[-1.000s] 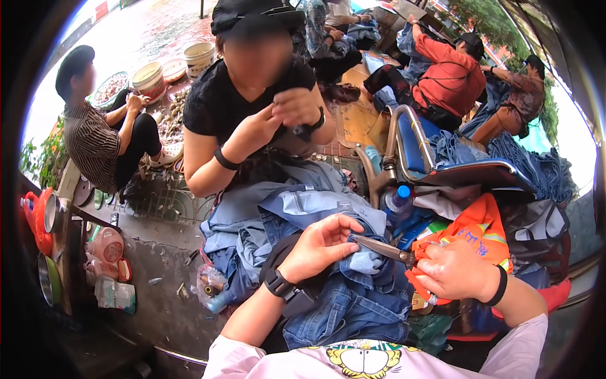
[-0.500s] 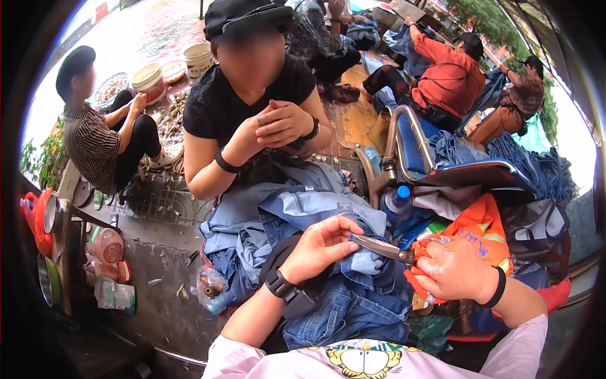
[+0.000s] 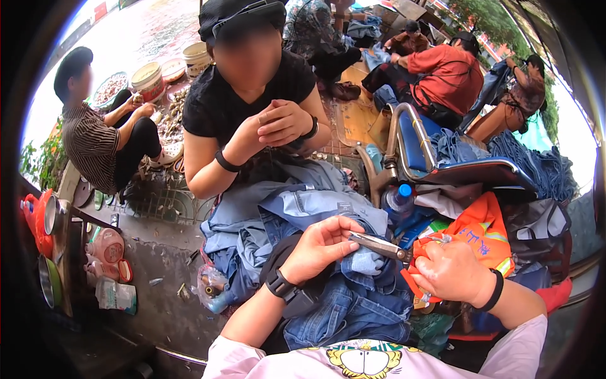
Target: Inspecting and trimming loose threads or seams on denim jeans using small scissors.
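Observation:
My right hand [image 3: 451, 271] is closed around the red handles of a pair of scissors [image 3: 382, 246]. The metal blades point left, with their tips beside the fingers of my left hand [image 3: 325, 247]. That hand pinches an edge of blue denim at the tips; exactly where the cloth lies between the fingers is partly hidden. Under both hands spread the denim jeans [image 3: 344, 303], dark blue nearer me. A paler, grey-blue denim piece [image 3: 309, 202] covers the far side of the heap.
Across the heap sits a person in black [image 3: 252, 95], hands clasped together. To the right stand a blue-capped bottle [image 3: 399, 199], an orange reflective vest [image 3: 489, 237] and a blue chair [image 3: 420, 142] with denim. Pink bottles [image 3: 106, 246] lie at left; several people sit behind.
My hands and the scissors have shifted only slightly. In the background, the person in red has drawn an arm in, and the person at far left has moved their hands.

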Action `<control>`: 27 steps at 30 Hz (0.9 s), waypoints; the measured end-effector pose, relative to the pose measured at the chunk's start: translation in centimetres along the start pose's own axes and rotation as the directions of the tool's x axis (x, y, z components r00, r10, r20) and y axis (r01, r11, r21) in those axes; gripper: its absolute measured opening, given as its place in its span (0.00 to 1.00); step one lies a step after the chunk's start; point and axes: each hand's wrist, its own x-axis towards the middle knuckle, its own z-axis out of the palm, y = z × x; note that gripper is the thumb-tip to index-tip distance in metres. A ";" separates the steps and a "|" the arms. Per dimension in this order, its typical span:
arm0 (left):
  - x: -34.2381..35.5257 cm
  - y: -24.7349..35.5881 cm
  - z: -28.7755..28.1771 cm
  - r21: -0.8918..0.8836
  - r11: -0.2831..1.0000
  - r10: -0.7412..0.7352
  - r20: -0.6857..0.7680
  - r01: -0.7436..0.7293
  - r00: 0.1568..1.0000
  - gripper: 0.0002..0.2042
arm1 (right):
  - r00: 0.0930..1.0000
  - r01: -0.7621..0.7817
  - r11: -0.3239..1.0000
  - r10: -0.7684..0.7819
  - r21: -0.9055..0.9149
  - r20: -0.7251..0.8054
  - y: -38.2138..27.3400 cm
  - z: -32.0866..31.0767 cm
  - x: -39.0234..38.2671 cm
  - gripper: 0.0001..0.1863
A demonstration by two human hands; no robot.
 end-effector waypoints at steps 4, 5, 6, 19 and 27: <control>0.2 0.0 -0.4 0.022 0.998 -0.064 0.010 0.063 0.998 0.13 | 1.000 -0.007 0.999 0.008 -0.038 0.005 -0.1 -0.2 0.2 0.15; 0.3 0.0 -0.5 0.040 0.997 -0.073 0.015 0.072 0.997 0.13 | 1.000 -0.018 0.999 0.018 -0.051 0.009 -0.1 -0.2 0.3 0.15; 0.3 -0.1 -0.4 0.017 0.998 -0.057 0.010 0.057 0.998 0.13 | 1.000 -0.020 0.999 0.021 -0.049 0.017 -0.1 -0.2 0.2 0.15; 0.1 -0.1 -0.3 -0.004 0.997 -0.073 -0.012 0.073 0.997 0.13 | 1.000 -0.006 0.994 0.007 -0.106 0.007 -0.3 -0.3 0.4 0.14; 0.1 0.4 -0.1 0.022 0.997 -0.072 -0.028 0.073 0.997 0.12 | 1.000 0.012 0.996 -0.010 -0.087 0.025 0.1 -0.9 0.2 0.14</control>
